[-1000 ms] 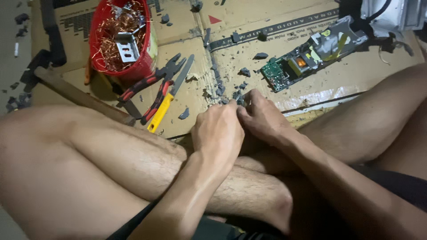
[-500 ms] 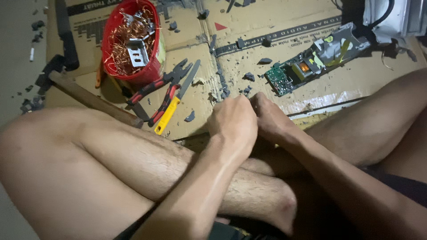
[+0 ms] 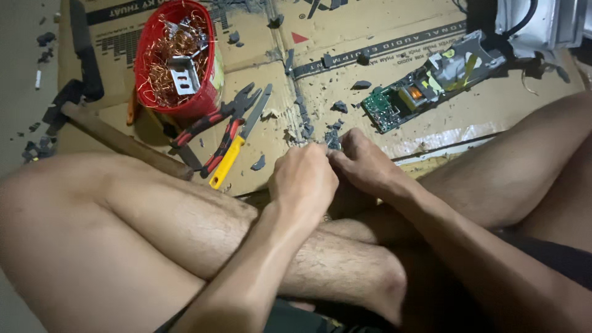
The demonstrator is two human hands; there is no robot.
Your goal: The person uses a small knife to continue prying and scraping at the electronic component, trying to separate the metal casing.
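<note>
I look down at my two hands, close together over my crossed legs. My left hand (image 3: 303, 179) is curled into a loose fist, fingers bent in. My right hand (image 3: 364, 165) is bent too, and its fingertips meet the left ones. Something small and grey (image 3: 333, 143) sits right where the fingers meet. I think both hands pinch it, but it is too hidden to say what it is, or how tight the hold is.

I judge that I am in the middle of pulling a small part to bits by hand. The cardboard sheet (image 3: 493, 114) under me is dotted with grey broken bits (image 3: 338, 106). Just beyond my hands lies a green circuit board (image 3: 394, 103).

To my left are the red-handled pliers (image 3: 213, 120) and a yellow-handled tool (image 3: 237, 145), lying side by side. Near them stands a red bucket (image 3: 200, 105) full of copper wire (image 3: 169, 61). A wooden handle (image 3: 123, 140) rests by my knee.

If the bit will not come apart, I think I need a tool, and the pliers are within easy reach.
</note>
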